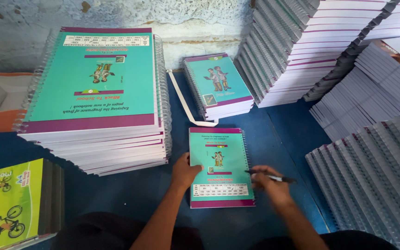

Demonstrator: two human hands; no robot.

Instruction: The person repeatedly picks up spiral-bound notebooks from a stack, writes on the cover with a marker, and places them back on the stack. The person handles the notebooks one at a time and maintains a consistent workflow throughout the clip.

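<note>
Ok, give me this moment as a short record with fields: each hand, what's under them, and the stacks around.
left hand: flat on the left edge of the teal notebook, pressing it to the blue surface
right hand: fingers closed on a pen, over the notebook's lower right part
notebook: single, spiral edge to the right
tall stack: same teal covers, left of it
small stack: behind it
strap: white, between those two stacks
grey stacks: spiral-bound, right side
green notebooks: lower left

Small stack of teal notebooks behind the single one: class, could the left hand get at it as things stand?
Probably yes. The left hand rests on the single notebook, and only bare blue floor and a white strip lie before the small stack.
</note>
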